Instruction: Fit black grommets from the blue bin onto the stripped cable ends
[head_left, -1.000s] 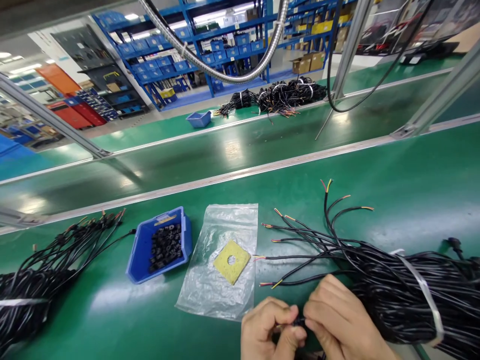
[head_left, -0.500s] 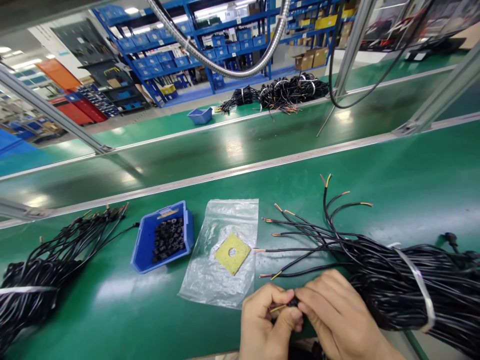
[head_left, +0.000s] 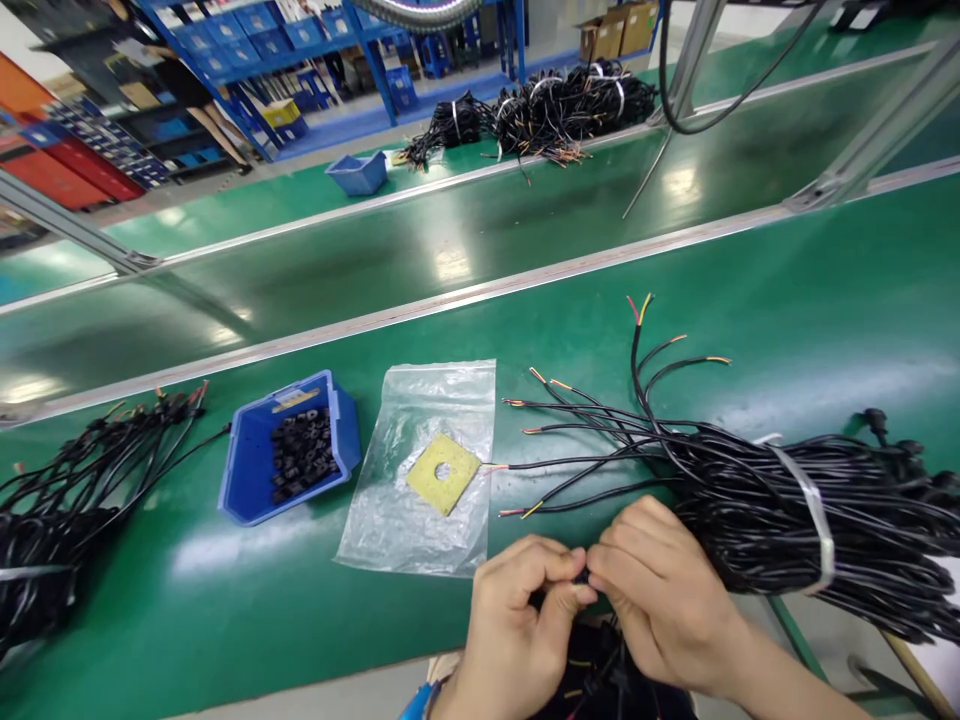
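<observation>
My left hand and my right hand meet at the near edge of the green table, both closed in a pinch. Between their fingertips sits a small black part, mostly covered, so its shape is hard to make out. Below the hands, black cables with some coloured wire ends hang over my lap. Right of my right hand lies a thick bundle of black cables tied with a white band, its stripped red and yellow ends pointing left.
A blue bin holds many small black plastic parts. A clear zip bag lies under a yellow square pad with a hole. Another cable bundle is at the left. Metal rails and posts stand beyond; a person is far back.
The view has tilted down, so the table items appear higher and slightly left. A yellow wire seen at my left fingers is now hidden. My hands still pinch the black part.
</observation>
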